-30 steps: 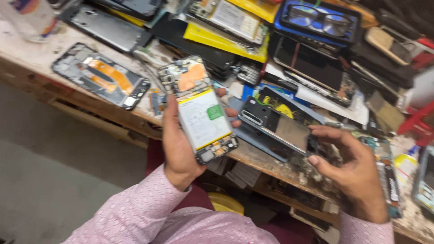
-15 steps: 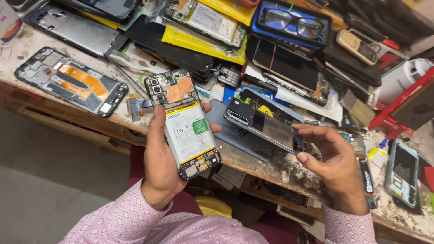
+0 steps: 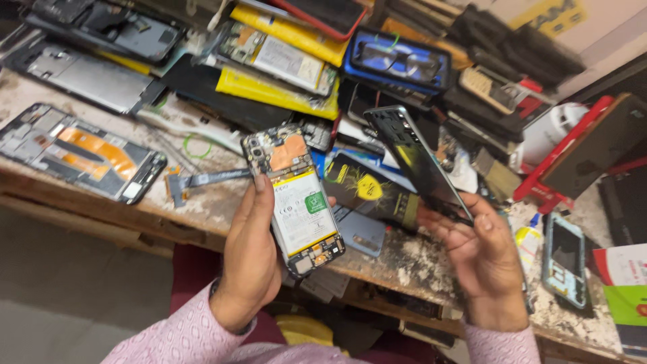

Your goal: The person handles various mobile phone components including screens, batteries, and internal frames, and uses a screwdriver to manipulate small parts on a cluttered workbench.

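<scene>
Your left hand (image 3: 253,259) wraps around an opened phone (image 3: 294,199), thumb along its edge, turning the exposed battery and circuit board up toward you for a clear look. Your right hand (image 3: 482,259) pinches the dark back cover (image 3: 418,162) by its lower end, tilted on edge and held apart from the phone. Below both, the workbench (image 3: 418,253) is heaped with stripped phone frames (image 3: 81,154).
</scene>
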